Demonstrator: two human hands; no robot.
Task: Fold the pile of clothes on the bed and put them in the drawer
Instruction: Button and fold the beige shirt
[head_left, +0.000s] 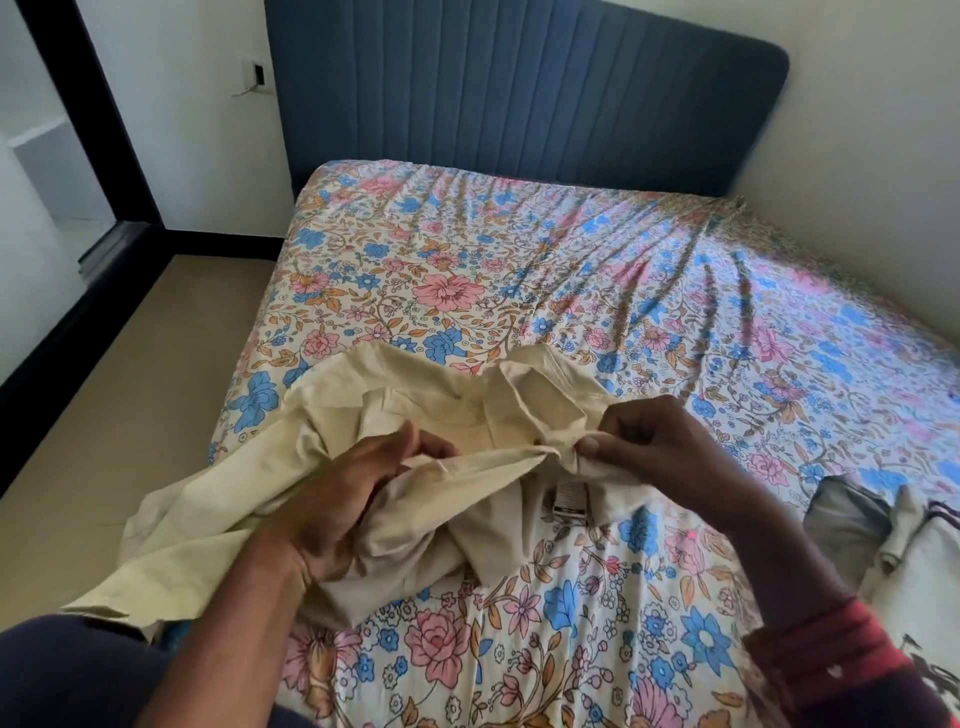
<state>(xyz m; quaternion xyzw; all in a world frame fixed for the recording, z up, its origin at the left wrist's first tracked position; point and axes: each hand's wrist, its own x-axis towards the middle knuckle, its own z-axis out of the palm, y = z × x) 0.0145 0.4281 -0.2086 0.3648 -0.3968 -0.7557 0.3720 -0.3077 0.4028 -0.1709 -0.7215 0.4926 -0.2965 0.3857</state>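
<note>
cream garment (363, 395), crumpled, lies on the bed (467, 270) at its near left side, one loose end hanging past the left edge of the mattress toward the floor (130, 395). a small printed label (569, 498) shows on its underside, near the middle fold.

left hand (337, 499): fingers curled into the bunched cloth, gripping a thick fold. right hand (660, 447): thumb and fingertips pinch a gathered edge of the same garment, cloth drawn taut between the two hands.

bed covered by a floral sheet, pink and blue flowers, wrinkled toward the far right corner. more clothes (883, 540), grey and white pieces, sit at the near right edge of the bed, apart from the cream garment. red sleeve (831, 660) on the right forearm.

blue padded headboard (519, 88) along the far edge. wall socket (258, 78) left of the headboard.
</note>
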